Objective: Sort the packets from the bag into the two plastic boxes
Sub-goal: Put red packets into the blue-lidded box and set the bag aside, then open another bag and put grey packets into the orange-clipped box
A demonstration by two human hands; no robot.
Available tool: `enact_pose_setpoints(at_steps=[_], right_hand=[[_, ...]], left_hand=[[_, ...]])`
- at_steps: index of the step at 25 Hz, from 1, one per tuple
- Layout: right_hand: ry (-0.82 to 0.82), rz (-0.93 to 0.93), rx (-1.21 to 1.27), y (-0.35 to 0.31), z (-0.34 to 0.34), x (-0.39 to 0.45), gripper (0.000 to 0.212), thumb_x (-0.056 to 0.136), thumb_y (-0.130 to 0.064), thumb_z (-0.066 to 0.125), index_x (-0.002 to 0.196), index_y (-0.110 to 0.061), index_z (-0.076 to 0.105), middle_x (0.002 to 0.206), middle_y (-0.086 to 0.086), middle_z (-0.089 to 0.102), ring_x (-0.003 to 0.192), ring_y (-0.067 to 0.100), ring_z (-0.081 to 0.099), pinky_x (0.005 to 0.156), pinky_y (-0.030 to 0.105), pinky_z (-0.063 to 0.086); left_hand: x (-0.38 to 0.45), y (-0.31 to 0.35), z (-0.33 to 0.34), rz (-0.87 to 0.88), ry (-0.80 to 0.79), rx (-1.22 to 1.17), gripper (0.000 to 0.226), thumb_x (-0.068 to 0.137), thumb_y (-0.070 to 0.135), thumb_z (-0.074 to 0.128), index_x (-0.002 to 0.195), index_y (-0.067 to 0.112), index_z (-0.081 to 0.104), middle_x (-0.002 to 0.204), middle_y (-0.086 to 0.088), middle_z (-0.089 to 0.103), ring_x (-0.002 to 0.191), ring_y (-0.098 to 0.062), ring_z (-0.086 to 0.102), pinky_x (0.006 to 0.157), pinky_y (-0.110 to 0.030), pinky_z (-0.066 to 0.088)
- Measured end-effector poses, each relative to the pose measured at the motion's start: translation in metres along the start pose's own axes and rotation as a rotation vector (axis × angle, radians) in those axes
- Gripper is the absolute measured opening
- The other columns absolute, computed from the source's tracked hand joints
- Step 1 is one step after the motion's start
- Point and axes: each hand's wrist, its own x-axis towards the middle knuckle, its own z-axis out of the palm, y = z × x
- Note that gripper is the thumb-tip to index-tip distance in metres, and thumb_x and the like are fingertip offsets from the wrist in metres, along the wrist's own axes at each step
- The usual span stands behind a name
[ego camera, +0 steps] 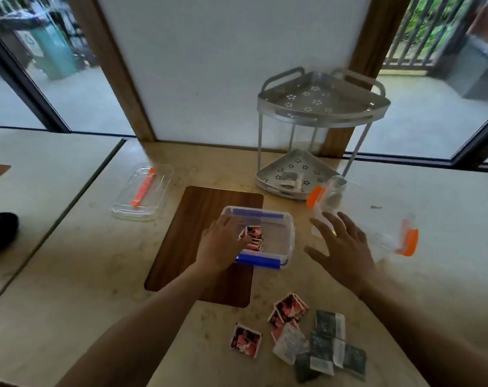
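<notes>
A clear box with blue clips [276,219] stands on a brown wooden mat [192,233]. My left hand [221,245] reaches into it and grips a small stack of red packets [254,237] against the box floor. My right hand [340,247] hovers open with fingers spread, just left of a clear box with orange clips [376,219], which looks blurred. Near the table's front edge lie loose red packets [288,308], a single red packet [245,340], a white packet [288,343] and several dark green packets [329,325]. No bag is in view.
A clear lid with an orange strip [142,191] lies at the back left. A silver two-tier corner rack [321,107] stands at the back right against the window, with something small on its lower tier. A table seam runs along the left.
</notes>
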Motion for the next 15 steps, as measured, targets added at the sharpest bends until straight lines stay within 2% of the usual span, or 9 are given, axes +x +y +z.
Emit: enact_pose_setpoints(at_steps=[2, 6, 12, 15], right_hand=[[0.046, -0.007, -0.015, -0.003, -0.002, 0.017, 0.067, 0.086, -0.061, 0.053, 0.143, -0.031, 0.034, 0.155, 0.004, 0.032, 0.144, 0.030, 0.022, 0.115, 0.052, 0.024], [0.109, 0.018, -0.074, 0.000, -0.002, 0.059, 0.057, 0.085, -0.055, 0.060, 0.134, -0.027, 0.047, 0.144, 0.006, 0.047, 0.136, 0.031, 0.037, 0.110, 0.052, 0.032], [0.037, 0.031, -0.079, 0.005, -0.003, 0.116, 0.048, 0.088, -0.049, 0.058, 0.131, -0.026, 0.053, 0.142, 0.003, 0.048, 0.135, 0.028, 0.034, 0.109, 0.048, 0.029], [0.000, 0.032, -0.078, 0.008, 0.006, 0.148, 0.042, 0.090, -0.043, 0.054, 0.128, -0.027, 0.057, 0.134, 0.003, 0.055, 0.128, 0.028, 0.041, 0.104, 0.048, 0.034]], left_hand=[[0.019, -0.003, 0.000, 0.005, -0.019, -0.010, 0.036, 0.089, 0.041, 0.058, 0.122, 0.028, 0.049, 0.125, 0.002, 0.056, 0.110, -0.015, 0.058, 0.091, -0.042, 0.053], [0.064, -0.002, 0.002, 0.012, -0.069, 0.010, 0.047, 0.090, 0.045, 0.059, 0.133, 0.030, 0.047, 0.137, 0.003, 0.050, 0.125, -0.018, 0.048, 0.105, -0.044, 0.040], [0.134, -0.006, 0.023, 0.100, -0.125, -0.007, 0.037, 0.091, 0.036, 0.059, 0.126, 0.026, 0.053, 0.129, -0.002, 0.054, 0.119, -0.023, 0.050, 0.102, -0.045, 0.041], [0.167, 0.000, 0.038, 0.111, -0.124, 0.006, 0.037, 0.090, 0.031, 0.058, 0.127, 0.028, 0.055, 0.130, -0.001, 0.054, 0.119, -0.022, 0.050, 0.099, -0.044, 0.039]])
